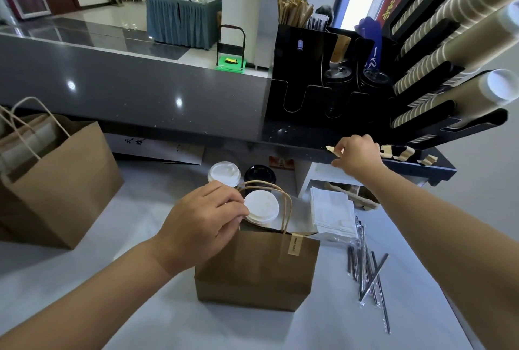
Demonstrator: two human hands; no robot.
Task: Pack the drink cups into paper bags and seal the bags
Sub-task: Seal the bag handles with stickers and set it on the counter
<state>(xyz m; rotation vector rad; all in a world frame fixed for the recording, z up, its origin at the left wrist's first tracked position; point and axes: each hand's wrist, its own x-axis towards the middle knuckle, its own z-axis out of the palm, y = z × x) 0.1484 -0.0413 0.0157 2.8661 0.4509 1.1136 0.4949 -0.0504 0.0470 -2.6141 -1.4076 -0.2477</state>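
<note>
A small brown paper bag [257, 271] stands on the white counter in front of me, with a white-lidded cup [262, 207] showing in its open top. One tan sticker [294, 243] hangs on its front edge. My left hand [205, 220] grips the bag's top edge beside that cup. My right hand [355, 154] reaches up to the dark ledge and pinches a tan sticker [331, 149] stuck along its edge. Behind the bag stand a white-lidded cup [223, 172] and a black-lidded cup [259, 174].
A larger brown bag [56, 178] stands at the left. White napkins [332, 213] and wrapped straws [368, 273] lie to the right. More tan stickers [404, 153] line the ledge. A black organiser [309, 77] and a rack of paper cups [449, 49] sit on the dark upper counter.
</note>
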